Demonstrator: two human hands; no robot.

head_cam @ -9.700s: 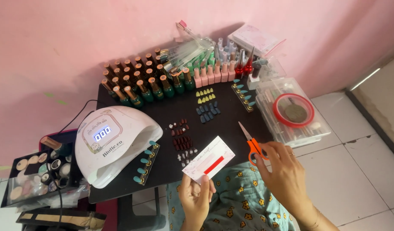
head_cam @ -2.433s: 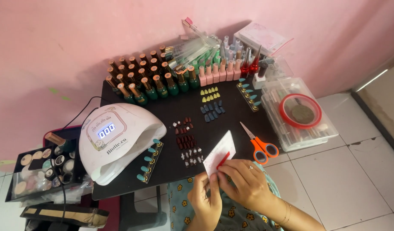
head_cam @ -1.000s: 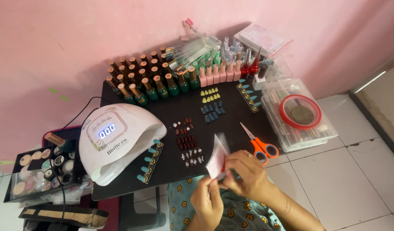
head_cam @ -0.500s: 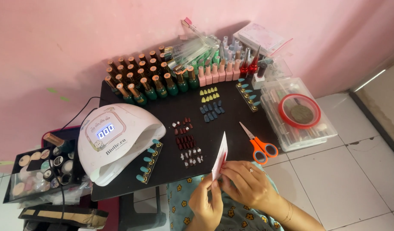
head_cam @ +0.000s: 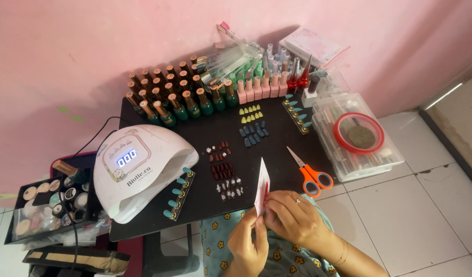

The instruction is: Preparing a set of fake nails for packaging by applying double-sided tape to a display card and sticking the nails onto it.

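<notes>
My left hand (head_cam: 248, 241) pinches the lower edge of a small white card (head_cam: 262, 184) that carries a red strip. The card stands almost edge-on to me, just over the near edge of the black table (head_cam: 277, 149). Fingers of my right hand (head_cam: 292, 218) press on the red strip at the card's right side. Orange-handled scissors (head_cam: 309, 173) lie on the table to the right of the card, untouched. Rows of small dark red and white press-on nails (head_cam: 224, 172) lie just left of the card.
A white dome nail lamp (head_cam: 138, 166) fills the table's left side. Several polish bottles (head_cam: 179, 95) line the back. Yellow and blue nail tips (head_cam: 251, 125) lie mid-table. A clear box with a red tape roll (head_cam: 359, 134) sits right; a tray of jars (head_cam: 46, 205) sits far left.
Scissors were set down on the table. My right hand moved to the card, which turned from lying flat to nearly edge-on while its fingers work at the red strip.
</notes>
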